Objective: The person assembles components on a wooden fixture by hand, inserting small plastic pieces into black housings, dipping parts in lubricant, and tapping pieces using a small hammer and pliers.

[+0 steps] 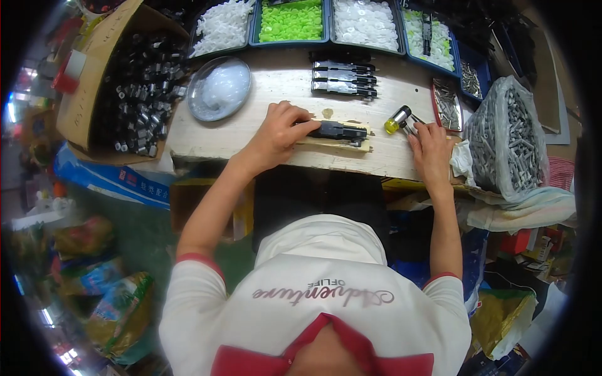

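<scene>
Two bare hands were at work over one pale bench. The left hand [279, 136] lay against one black device [338, 130], its thumb stretched along the near end and its other fingers bent close together. That device sat on one wooden block [351, 144] near the bench's front edge.

The right hand [431, 150] was palm down farther right, its fingers bent and slightly apart, tips beside one yellow-ended driver [398, 120] and some thin metal pieces [411, 128]; I couldn't tell whether it was pinching any.

Behind the block I counted at least four similar devices [343, 76] in a row, and one more [427, 34] on the farthest right of four big trays: white parts [222, 25], green parts [292, 22], white again, then mixed. One small blue tray [470, 80] and one red tray [446, 105] held metal bits, and one clear bag [508, 141] bulged with more. To the left stood one round dish [219, 89] and one cardboard box [97, 69] of black-and-silver pieces, too many to count.
</scene>
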`<state>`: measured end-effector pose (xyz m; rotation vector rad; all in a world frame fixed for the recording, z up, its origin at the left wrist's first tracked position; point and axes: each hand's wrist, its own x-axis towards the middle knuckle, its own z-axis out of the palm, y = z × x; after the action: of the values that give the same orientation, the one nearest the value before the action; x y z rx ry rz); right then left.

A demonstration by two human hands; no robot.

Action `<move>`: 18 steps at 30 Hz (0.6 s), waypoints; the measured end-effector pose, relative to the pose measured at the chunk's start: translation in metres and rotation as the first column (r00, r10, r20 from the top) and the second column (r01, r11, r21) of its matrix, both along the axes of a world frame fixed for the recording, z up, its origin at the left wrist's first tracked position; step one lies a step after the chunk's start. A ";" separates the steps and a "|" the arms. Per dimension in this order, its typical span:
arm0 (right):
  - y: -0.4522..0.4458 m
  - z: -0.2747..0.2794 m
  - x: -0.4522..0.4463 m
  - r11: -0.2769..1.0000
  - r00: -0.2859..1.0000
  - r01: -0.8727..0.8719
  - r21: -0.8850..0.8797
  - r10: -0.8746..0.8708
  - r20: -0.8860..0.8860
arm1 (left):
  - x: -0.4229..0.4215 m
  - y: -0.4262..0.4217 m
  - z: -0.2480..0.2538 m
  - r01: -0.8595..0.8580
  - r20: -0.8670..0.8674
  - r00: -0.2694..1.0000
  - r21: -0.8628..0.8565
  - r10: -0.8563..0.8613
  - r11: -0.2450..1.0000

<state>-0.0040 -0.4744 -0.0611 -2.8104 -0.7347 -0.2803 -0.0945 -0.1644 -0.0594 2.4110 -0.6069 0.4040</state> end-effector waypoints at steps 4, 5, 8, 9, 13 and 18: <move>0.001 -0.007 0.000 0.997 0.998 -0.060 -0.040 0.060 0.005 | -0.001 -0.001 0.002 -0.010 0.022 1.000 0.092 0.008 0.996; 0.001 -0.008 0.000 0.997 0.997 -0.072 -0.041 0.072 0.009 | -0.001 0.000 0.002 -0.005 0.025 1.000 0.093 0.003 0.996; 0.001 -0.009 0.000 0.996 0.996 -0.084 -0.037 0.084 0.007 | -0.001 0.000 0.000 0.001 0.038 0.999 0.062 -0.003 0.998; 0.000 -0.010 0.000 0.996 0.997 -0.082 -0.038 0.083 0.006 | -0.001 0.000 -0.001 0.003 0.037 0.999 0.061 -0.005 0.998; 0.001 -0.011 0.001 0.995 0.996 -0.088 -0.039 0.088 0.006 | -0.002 0.002 0.001 0.025 0.037 0.999 0.084 -0.028 0.996; 0.001 -0.013 0.002 0.995 0.995 -0.093 -0.040 0.094 0.019 | -0.001 0.003 0.002 0.037 0.055 0.997 0.127 -0.045 0.991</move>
<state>-0.0023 -0.4733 -0.0745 -2.8035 -0.8832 -0.2827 -0.0955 -0.1619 -0.0572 2.5096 -0.7262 0.4307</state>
